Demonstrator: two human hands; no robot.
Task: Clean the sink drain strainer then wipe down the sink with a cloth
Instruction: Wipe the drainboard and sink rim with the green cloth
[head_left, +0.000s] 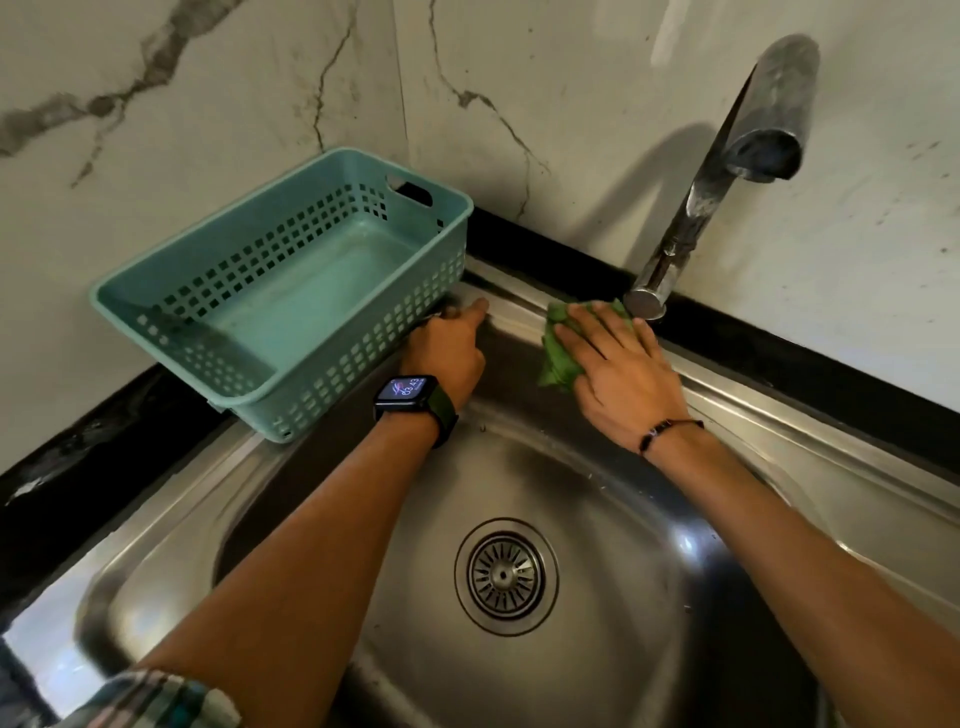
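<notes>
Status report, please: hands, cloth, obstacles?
Right hand flat on green cloth, back sink rim, near faucet. Left hand by teal basket. Strainer seated in drain.

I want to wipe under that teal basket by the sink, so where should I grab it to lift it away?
I'd take the teal basket by the rolled rim of its long wall facing the sink, coming from above on that side, fingers inside. It looks empty and open-topped, and the left hand is right beside that wall.

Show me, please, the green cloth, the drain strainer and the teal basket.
green cloth (558, 364), head view, exposed fold.
drain strainer (503, 574), head view, centre.
teal basket (311, 291), head view, bare floor.
</notes>
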